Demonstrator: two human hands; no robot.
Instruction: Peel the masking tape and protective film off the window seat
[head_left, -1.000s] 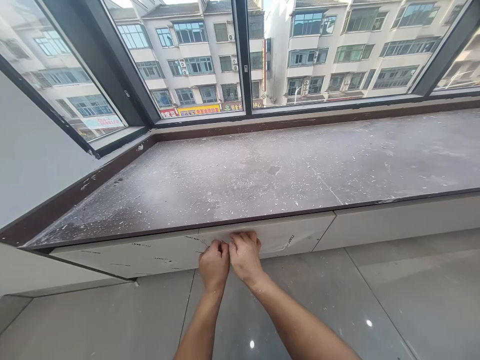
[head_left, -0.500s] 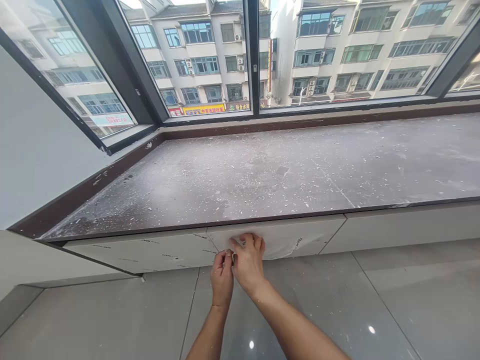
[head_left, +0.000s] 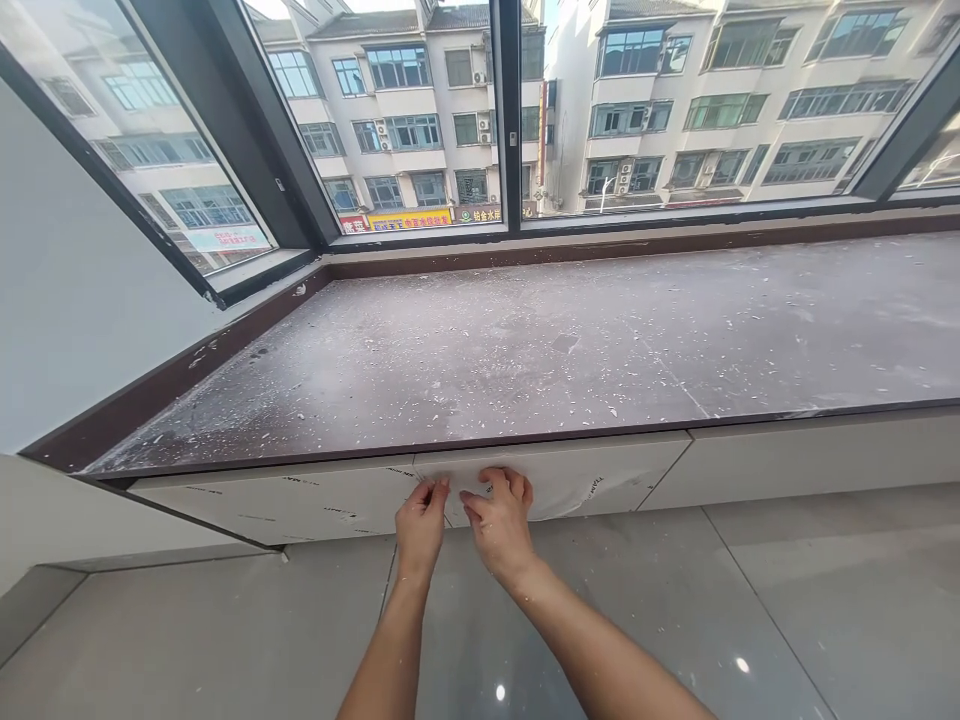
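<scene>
The pale drawer front (head_left: 555, 462) in the middle carries clear protective film (head_left: 574, 488) with dark print, loose and wrinkled beside my right hand. My left hand (head_left: 420, 525) is closed in a pinch at the panel's left end, near the seam with the neighbouring printed panel (head_left: 300, 500). Whatever its fingertips hold is too small to make out. Against the middle panel rests my right hand (head_left: 502, 518), its fingers bent and its thumb apart from them, with nothing visible in between. A small gap separates the two hands.
Above the panels runs a dusty brown sill top (head_left: 480, 360) scattered with white flakes. Dark-framed windows (head_left: 514, 120) stand behind it. Another plain pale panel (head_left: 817, 455) continues to the right. Grey floor tiles (head_left: 600, 620) lie below.
My left hand has moved left and slightly up along the panel, away from my right hand, which it was close against. My right hand's thumb and fingers have spread a little; the hand stays nearly in place.
</scene>
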